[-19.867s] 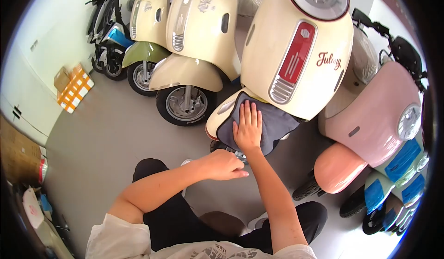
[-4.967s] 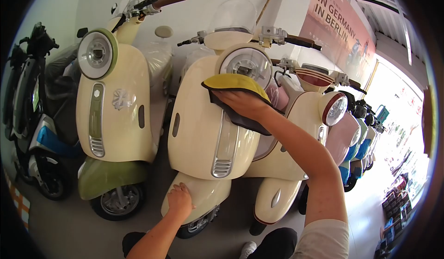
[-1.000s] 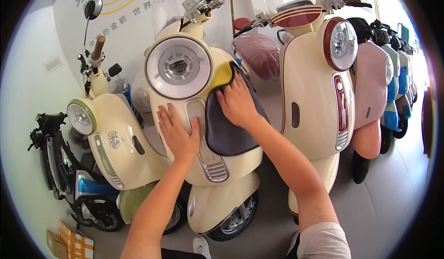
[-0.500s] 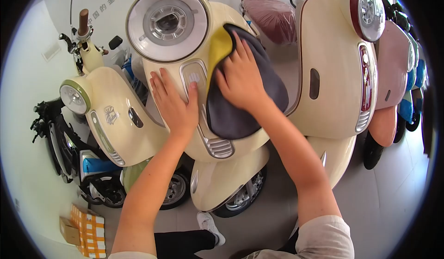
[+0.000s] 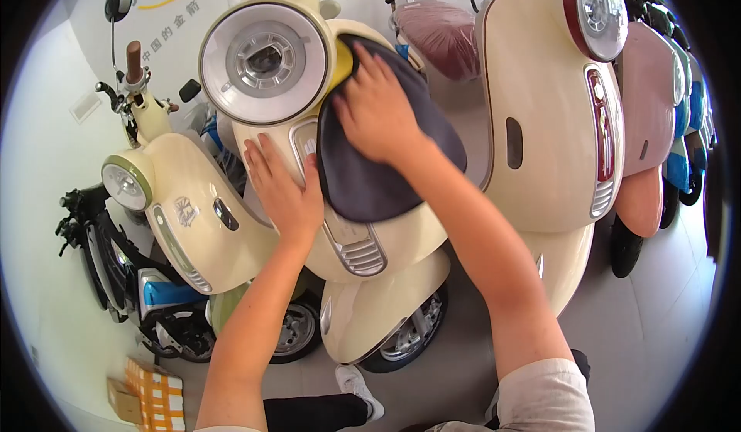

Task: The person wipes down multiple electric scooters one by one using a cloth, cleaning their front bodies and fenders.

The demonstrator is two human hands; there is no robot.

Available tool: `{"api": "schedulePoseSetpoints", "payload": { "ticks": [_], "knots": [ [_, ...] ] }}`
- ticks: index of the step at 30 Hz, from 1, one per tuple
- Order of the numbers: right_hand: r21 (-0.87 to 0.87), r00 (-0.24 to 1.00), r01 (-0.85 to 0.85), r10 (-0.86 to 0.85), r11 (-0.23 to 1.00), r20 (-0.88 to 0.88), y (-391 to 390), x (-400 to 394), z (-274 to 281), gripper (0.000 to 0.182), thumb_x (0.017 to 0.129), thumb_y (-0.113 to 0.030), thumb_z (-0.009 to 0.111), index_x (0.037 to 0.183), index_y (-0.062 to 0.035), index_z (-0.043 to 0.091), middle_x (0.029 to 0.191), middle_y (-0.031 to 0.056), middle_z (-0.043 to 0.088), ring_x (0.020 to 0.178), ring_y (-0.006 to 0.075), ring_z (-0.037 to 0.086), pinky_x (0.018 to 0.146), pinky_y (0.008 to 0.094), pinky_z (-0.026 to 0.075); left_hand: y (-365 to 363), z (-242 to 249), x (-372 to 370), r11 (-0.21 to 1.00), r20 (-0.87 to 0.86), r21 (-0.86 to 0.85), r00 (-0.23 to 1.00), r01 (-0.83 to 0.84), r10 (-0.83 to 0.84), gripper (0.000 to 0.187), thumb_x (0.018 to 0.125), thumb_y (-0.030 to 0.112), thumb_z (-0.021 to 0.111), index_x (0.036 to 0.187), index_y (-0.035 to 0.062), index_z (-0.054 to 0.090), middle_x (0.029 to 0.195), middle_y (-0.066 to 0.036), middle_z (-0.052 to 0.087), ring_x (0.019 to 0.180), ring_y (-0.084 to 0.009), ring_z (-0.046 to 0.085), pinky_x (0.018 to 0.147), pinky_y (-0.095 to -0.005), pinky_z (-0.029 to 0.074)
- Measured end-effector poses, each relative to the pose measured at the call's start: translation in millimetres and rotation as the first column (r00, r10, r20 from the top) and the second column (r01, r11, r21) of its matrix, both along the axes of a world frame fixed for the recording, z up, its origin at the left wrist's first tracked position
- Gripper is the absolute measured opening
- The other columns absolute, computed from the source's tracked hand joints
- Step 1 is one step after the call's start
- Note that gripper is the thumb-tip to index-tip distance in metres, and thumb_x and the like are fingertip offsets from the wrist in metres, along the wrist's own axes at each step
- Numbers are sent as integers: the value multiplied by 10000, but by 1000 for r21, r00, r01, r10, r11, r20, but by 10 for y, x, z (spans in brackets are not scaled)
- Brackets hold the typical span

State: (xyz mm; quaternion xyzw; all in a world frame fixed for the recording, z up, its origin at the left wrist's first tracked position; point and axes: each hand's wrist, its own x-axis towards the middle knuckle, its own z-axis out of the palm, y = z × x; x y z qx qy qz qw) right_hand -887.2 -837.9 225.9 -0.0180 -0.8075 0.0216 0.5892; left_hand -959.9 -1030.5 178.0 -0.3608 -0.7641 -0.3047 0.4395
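A cream scooter (image 5: 417,239) with a large round headlight (image 5: 265,60) stands directly in front of me. My right hand (image 5: 380,112) holds a dark grey cloth (image 5: 386,189) against its front panel, with the fingers stretched along the cloth and the thumb near its left edge. A yellow underside shows where the cloth's upper edge folds over, beside the headlight. My left hand (image 5: 285,193) lies open and flat on the panel below the headlight, left of the silver-framed centre trim (image 5: 357,251). The palm side of both hands is hidden.
Close on the right is another cream scooter (image 5: 540,146), with a pink one (image 5: 644,108) beyond it. To the left stand a cream scooter with a green-rimmed headlight (image 5: 127,185) and a black two-wheeler (image 5: 108,254). Taped boxes (image 5: 158,393) sit on the floor at lower left.
My right hand and the cloth have slid up and left over the panel, closer to the headlight. Less yellow shows. My left hand stays flat on the panel; the view has shifted slightly.
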Motion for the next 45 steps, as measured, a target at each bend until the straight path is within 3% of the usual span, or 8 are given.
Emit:
{"api": "schedulePoseSetpoints", "payload": {
  "ticks": [4,7,11,19,26,32,39,45],
  "knots": [
    [65,987,43,-33,997,-155,446,-573,398,440,978,-287,483,1204,43,666,1315,246,632,1415,390,458,1203,499,328,-17,-2,46,1000,-2,-20,1000,-24,24,776,1012,344,617,1609,-5,267,1647,-316,249,1527,-475,248,1247,-502,208],
    [52,998,59,-58,997,-25,395,-437,437,404,970,-280,500,1164,33,667,1286,232,640,1385,395,471,1193,508,336,7,-16,39,1000,-23,4,1000,-5,5,754,1019,335,609,1602,-12,282,1643,-319,256,1523,-475,258,1243,-498,221],
    [-43,984,-12,4,999,-176,82,-129,-28,396,950,-288,554,1137,36,683,1258,241,654,1412,397,460,1191,504,342,2,-20,6,1000,-46,-11,999,-8,7,752,1030,361,594,1598,-25,285,1638,-326,260,1527,-467,256,1244,-484,223],
    [-256,998,-15,30,967,56,-596,713,-1086,459,854,-248,619,1175,76,670,1378,270,556,1518,447,291,1234,547,248,10,-33,-51,1000,-22,5,999,31,-31,863,998,499,593,1576,-67,289,1599,-390,269,1496,-537,259,1236,-539,220],
    [-312,1000,2,8,950,30,-920,890,-1984,519,850,-322,570,1305,-97,679,1482,192,530,1510,465,323,1211,580,248,-4,-22,-36,999,5,26,1000,21,-21,881,993,520,588,1590,-46,273,1609,-380,258,1503,-530,250,1237,-544,215],
    [-264,996,-28,48,964,72,-674,828,-1226,571,828,-261,615,1308,48,625,1477,300,489,1508,482,299,1225,585,236,4,-13,7,999,4,4,999,-38,38,814,1010,460,588,1613,13,273,1652,-308,243,1538,-458,233,1252,-495,203],
    [-120,997,-22,12,992,-79,339,-373,306,406,953,-242,549,1211,55,647,1372,255,584,1432,421,417,1202,517,320,9,-7,19,999,-20,18,999,-42,42,804,991,412,624,1608,16,294,1643,-307,273,1534,-457,249,1244,-495,223],
    [-209,998,-58,56,976,-18,388,-354,371,450,952,-272,554,1264,42,633,1407,258,561,1430,418,417,1210,506,312,-4,-3,50,999,-10,31,1000,-23,24,795,986,382,637,1606,15,302,1635,-312,287,1524,-467,266,1240,-502,229]
  ]
}}
